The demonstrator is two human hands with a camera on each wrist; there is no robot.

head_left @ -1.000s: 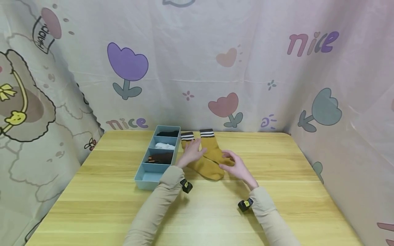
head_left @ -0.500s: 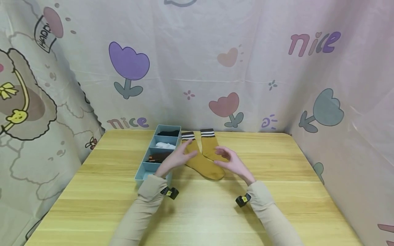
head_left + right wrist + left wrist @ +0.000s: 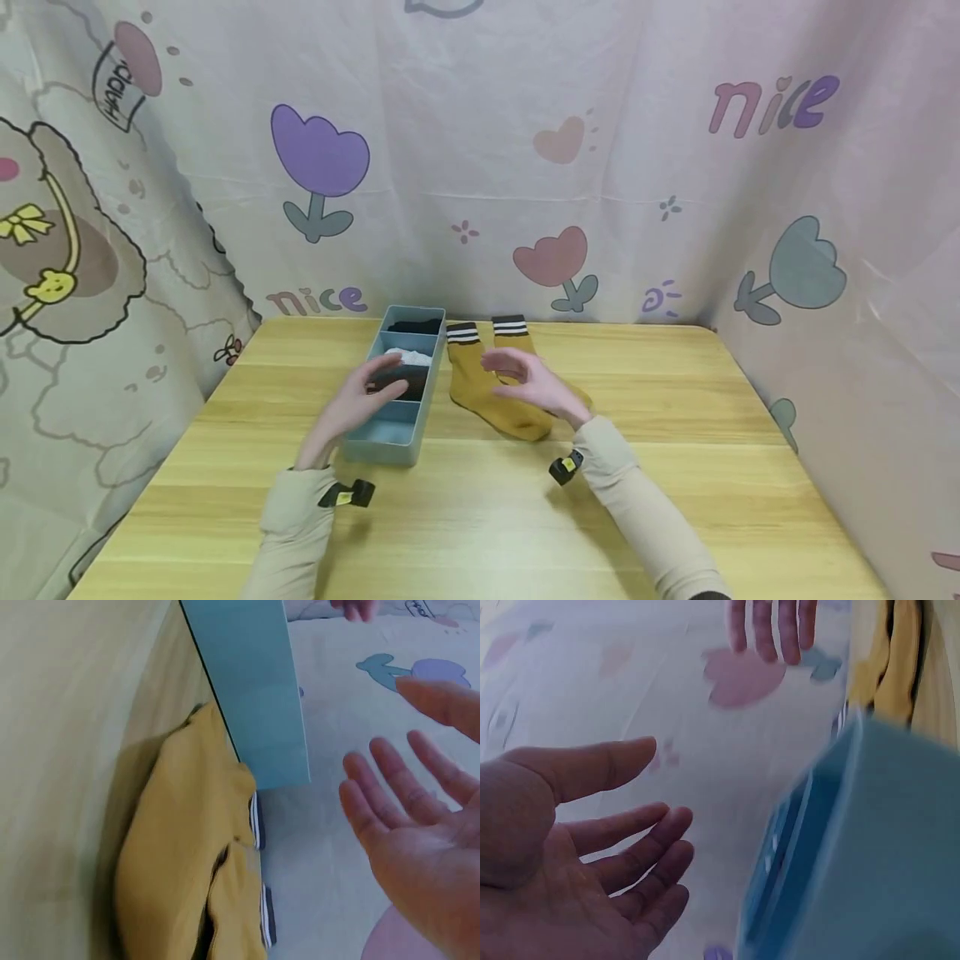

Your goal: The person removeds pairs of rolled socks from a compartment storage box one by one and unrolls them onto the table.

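Two mustard-yellow fabric socks (image 3: 491, 402) with dark, white-striped cuffs lay at frame centre, cuffs toward the top. Right hand (image 3: 534, 385) hovered over them, thumb apart from its gently bent fingers. Just left stood a pale blue rectangular plastic box (image 3: 381, 453); its three rear compartments held black cloth (image 3: 415, 326), white cloth (image 3: 410, 357) and dark brown cloth (image 3: 415, 386). Left hand (image 3: 354, 406), similarly spread, hung by the box's left side. Support: light wood-grain desk (image 3: 480, 517).

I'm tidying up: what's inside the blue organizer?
Far to near: black fabric, white fabric, dark brown fabric partly behind the left hand, then bare compartment floor. Their undersides are covered.
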